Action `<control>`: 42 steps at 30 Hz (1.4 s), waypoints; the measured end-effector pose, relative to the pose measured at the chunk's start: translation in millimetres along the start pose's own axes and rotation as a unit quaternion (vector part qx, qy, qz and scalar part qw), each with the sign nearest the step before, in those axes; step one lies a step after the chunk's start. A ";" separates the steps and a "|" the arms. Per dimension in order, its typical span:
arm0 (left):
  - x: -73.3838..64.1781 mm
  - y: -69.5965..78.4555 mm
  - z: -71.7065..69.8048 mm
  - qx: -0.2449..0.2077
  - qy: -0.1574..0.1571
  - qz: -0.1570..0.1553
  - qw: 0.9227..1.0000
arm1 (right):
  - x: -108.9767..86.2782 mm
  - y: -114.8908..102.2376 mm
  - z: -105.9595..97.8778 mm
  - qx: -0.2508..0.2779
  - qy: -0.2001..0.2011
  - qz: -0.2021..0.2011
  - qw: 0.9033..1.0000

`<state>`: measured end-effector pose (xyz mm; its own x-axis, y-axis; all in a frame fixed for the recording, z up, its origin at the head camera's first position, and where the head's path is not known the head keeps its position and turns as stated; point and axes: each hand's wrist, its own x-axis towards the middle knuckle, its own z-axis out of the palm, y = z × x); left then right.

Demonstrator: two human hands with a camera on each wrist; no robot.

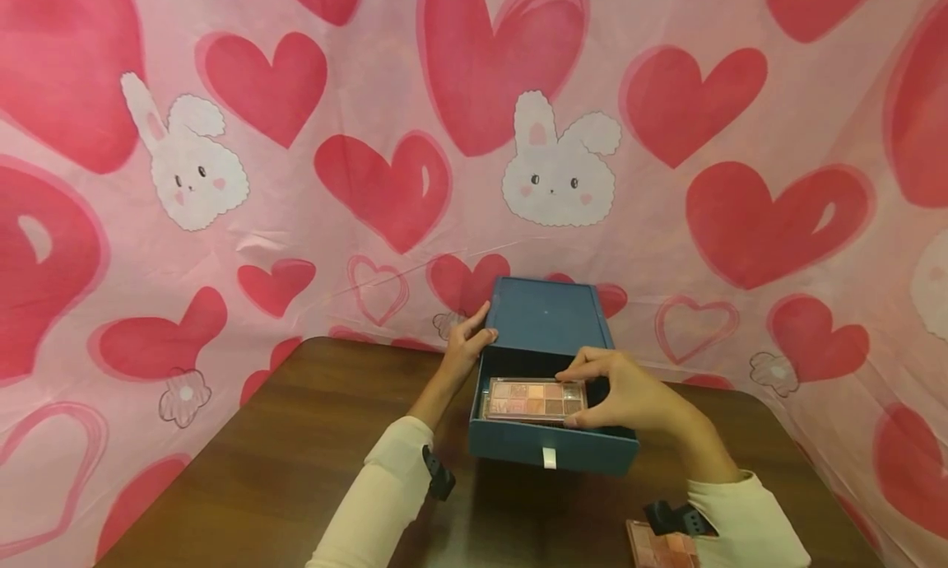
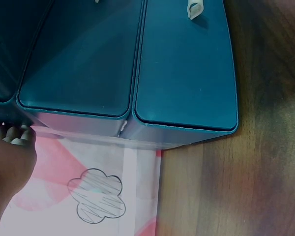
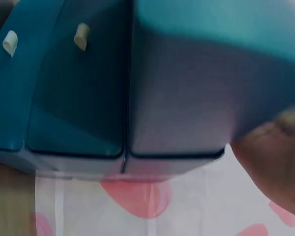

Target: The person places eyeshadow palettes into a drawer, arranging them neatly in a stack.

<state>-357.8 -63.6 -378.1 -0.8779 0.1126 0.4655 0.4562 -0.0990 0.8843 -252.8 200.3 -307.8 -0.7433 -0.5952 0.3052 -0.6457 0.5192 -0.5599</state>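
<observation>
A blue drawer box stands at the back of the table with its top drawer pulled out. Inside that drawer lies an eyeshadow palette with a clear lid and several pans. My right hand pinches the palette's right end between thumb and fingers. Against the box's left side rests my left hand, its index finger extended and its thumb by the top edge. In the left wrist view the left hand is partly cut off beside the box. The right wrist view shows the pulled-out drawer and part of the right hand.
A second makeup palette lies on the brown wooden table near the right forearm. Lower drawers with white pull tabs are closed. A pink heart-patterned cloth hangs right behind the box.
</observation>
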 end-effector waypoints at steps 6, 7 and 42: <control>0.7 1.5 1.2 0.003 0.000 0.002 1.000 | 5.9 -3.4 6.9 -0.039 -0.023 -0.014 0.999; 0.6 1.9 1.3 0.004 -0.001 0.003 1.000 | 6.8 -3.8 7.7 -0.042 -0.025 -0.014 0.999; -0.3 -0.6 1.7 0.015 0.007 -0.005 1.000 | -10.0 -2.6 7.5 -0.112 0.030 0.030 0.993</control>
<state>-357.6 -62.0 -378.7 -0.8844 0.1003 0.4558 0.4508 -0.0688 0.8899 -242.4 200.4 -315.2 -0.7860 -0.5251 0.3262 -0.6180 0.6792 -0.3959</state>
